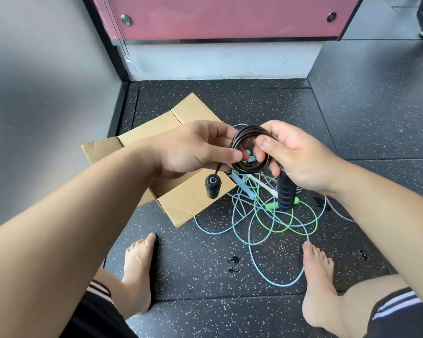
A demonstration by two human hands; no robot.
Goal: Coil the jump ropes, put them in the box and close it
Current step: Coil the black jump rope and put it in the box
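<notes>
One black jump rope point(250, 150), coiled. Your left hand point(193, 150) pinches its cord, first handle point(212, 187) hanging vertical; your right hand point(296, 157) grips the coil and second handle point(286, 193), long axis pointing down, nearward.

Above the right edge of the open cardboard box point(188, 203), we hold the coiled black jump rope point(248, 169): our left hand point(193, 152) pinches the loops and our right hand point(300, 157) grips them along with one handle point(285, 193). The other handle point(212, 187) dangles over the box. Just right of the box, a blue rope point(280, 285) and a green rope point(316, 224) lie tangled on the floor point(205, 264).
</notes>
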